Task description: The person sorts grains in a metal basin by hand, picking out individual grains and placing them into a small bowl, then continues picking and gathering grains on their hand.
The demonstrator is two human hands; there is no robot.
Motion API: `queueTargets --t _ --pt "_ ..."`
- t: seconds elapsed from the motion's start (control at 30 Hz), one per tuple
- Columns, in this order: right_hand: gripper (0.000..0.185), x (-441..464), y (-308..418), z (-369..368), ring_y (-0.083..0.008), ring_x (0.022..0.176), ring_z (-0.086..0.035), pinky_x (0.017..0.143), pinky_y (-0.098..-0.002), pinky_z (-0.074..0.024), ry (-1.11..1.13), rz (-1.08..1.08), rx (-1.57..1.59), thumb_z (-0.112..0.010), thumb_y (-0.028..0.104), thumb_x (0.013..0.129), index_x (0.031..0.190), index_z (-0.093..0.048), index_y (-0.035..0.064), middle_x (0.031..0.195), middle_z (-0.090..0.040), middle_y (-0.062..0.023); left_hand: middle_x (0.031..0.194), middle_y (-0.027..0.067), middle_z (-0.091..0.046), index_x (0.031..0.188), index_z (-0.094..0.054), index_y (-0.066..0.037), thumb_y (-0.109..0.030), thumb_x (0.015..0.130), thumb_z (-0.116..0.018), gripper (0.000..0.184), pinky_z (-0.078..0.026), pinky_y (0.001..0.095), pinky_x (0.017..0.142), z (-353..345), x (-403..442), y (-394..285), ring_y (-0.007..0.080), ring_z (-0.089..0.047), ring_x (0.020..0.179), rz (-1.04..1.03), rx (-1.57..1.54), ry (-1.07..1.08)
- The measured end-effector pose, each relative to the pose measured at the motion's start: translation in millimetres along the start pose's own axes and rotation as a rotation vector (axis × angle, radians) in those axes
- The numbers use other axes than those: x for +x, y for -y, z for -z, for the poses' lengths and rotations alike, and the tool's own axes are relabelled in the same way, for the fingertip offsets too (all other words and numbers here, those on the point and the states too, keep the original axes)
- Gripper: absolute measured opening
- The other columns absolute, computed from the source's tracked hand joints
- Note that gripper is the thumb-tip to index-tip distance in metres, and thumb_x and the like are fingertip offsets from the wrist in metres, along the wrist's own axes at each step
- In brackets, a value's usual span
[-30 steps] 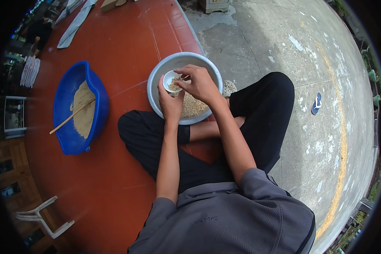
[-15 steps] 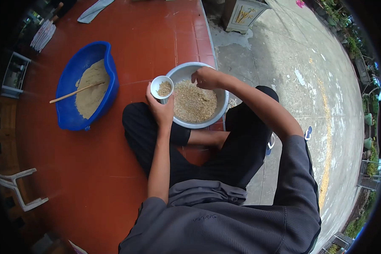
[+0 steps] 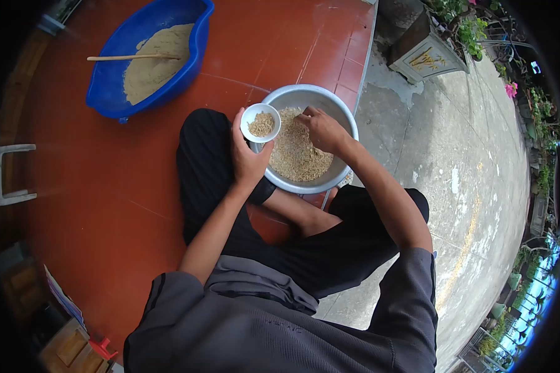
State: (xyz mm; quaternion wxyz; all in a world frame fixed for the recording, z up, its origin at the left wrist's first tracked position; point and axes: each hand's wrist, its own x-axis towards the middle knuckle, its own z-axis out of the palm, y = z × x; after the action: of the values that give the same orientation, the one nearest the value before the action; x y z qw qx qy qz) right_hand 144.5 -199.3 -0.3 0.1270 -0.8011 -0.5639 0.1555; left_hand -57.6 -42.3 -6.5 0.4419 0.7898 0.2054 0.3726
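Nearest to us, our crossed legs in black trousers hem in the near side of the basin, and our right forearm reaches across its right rim. Up to the left sits a blue tub of tan powder, a stick lying across it; it stands apart from the basin and leaves our hands room. Past the red floor's edge, a planter stands on the concrete, with pink flowers beyond. White bars of some furniture show at far left.

The floor is smooth and tiled, the concrete patchy and rough. The tub looks like plastic, long with a curving lip; the stick is slim, straight and wood-coloured. The basin is round, grey and metallic, its coarse, straw-coloured grain spread unevenly.

Our left hand grasps the small, round, white cup over the basin's left rim, a little heap of grain inside. Our right hand is over the basin, fingers bunched; whether they pinch anything, we cannot tell.
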Motion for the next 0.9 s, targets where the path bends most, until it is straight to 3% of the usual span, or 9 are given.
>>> queueTargets --t 0.37,0.67,0.9 --pt "0.070 -20 -29 4 -0.0434 0.133 -0.059 0.119 -0.0481 -0.0490 0.045 0.031 0.140 -0.067 -0.005 0.076 0.145 -0.065 0.0053 0.140 -0.061 -0.0230 0.149 0.0236 -0.060 0.162 -0.040 0.001 -0.003 0.081 -0.092 0.096 -0.048 0.0463 0.118 -7 3 -3 0.0364 -0.061 0.140 -0.011 0.029 0.007" --pt "0.074 6 -18 2 -0.0411 0.139 -0.056 0.121 -0.0462 -0.0485 0.154 0.130 -0.001 -0.076 0.002 0.079 0.152 -0.061 0.0048 0.149 -0.057 -0.0197 0.150 0.0239 -0.059 0.162 -0.039 0.000 -0.002 0.082 -0.091 0.096 -0.048 0.0463 0.118 -5 2 -2 0.0363 -0.061 0.141 0.001 0.012 0.030" --pt "0.067 1 -18 0 -0.0398 0.140 -0.056 0.122 -0.0464 -0.0471 0.152 0.093 -0.006 -0.077 0.005 0.083 0.148 -0.064 0.0044 0.147 -0.059 -0.0193 0.150 0.0241 -0.060 0.163 -0.041 0.000 -0.001 0.082 -0.091 0.095 -0.049 0.0468 0.118 -4 3 -1 0.0374 -0.061 0.141 -0.021 0.008 0.037"
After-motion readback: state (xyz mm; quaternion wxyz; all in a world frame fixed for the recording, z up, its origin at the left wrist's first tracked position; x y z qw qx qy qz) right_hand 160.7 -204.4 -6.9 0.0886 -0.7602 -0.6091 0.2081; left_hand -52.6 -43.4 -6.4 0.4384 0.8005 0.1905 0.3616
